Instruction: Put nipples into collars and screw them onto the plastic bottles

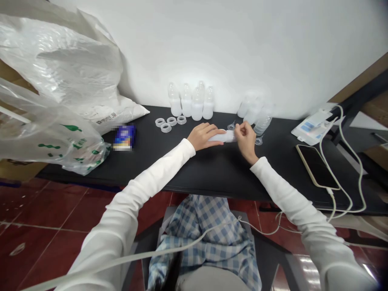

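Note:
A translucent white baby bottle (226,136) lies on its side just above the black table. My left hand (203,136) is closed around its left end. At the bottle's other end, my right hand (246,140) is closed in a pinch; what its fingertips grip is hidden. A clear silicone teat (232,126) rests just behind the bottle, and another clear teat (259,140) lies to the right of my right hand. Behind that hand stand several open bottles (253,110). Several bottles with clear domed caps (197,104) stand near the wall, beside several clear collar rings (166,127).
Large white plastic bags (75,60) and a green-printed bag (66,141) crowd the left side. A blue packet (125,136) lies near them. On the right are a charging phone (317,166), a white power strip (312,126) and loose cables (360,161). A cable crosses my lap.

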{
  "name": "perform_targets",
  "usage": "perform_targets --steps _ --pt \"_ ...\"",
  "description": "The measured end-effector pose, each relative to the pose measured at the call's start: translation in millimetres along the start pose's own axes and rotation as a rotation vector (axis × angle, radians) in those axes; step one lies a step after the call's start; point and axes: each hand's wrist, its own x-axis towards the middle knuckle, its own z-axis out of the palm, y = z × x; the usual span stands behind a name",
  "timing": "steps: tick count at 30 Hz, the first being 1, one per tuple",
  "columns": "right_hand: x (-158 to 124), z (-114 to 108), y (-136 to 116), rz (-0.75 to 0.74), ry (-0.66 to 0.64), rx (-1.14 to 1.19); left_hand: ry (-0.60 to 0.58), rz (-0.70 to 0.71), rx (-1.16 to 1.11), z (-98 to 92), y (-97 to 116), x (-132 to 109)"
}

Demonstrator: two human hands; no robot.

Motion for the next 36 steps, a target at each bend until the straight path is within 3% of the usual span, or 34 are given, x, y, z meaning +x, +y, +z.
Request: perform_targets --steps 5,9,11,14,17,22,27,31,36 --pt "6.6 -2.0 0.7 0.117 -0.009 -0.087 -0.072 0.064 0.042 4.3 -3.5 -1.8" --pt "6.3 -1.1 7.5 0.210 -0.020 0.017 -0.092 0.003 0.022 4.4 -2.3 -0.2" --pt "3.1 0.8 7.1 0.157 -0.030 0.068 -0.066 -0.064 -0.006 2.0 -2.7 -0.5" --pt "-1.4 2.6 4.1 -0.087 -0.114 0.036 0.013 -0.177 -0.027 -0.9 -5.7 -3.9" --pt "-2.2 1.7 3.3 -0.238 -0.149 -0.047 0.019 -0.184 -0.027 -0.5 -8.1 -6.8" --pt "1.2 0.0 5.3 -0.185 -0.058 -0.045 -0.029 -0.156 0.035 1.9 -6.1 -5.1" --pt "3.1 6.5 8.7 -0.088 -0.046 0.087 -0.092 -0.218 0.046 -0.1 -2.8 -2.8" --pt "-0.6 10.8 11.6 0.016 -0.143 0.233 -0.047 -0.446 0.050 -0.7 -2.3 -3.3" --pt "-4.1 10.1 15.3 0.070 -0.204 0.308 0.263 -0.925 0.001 7.0 -24.5 -12.6"
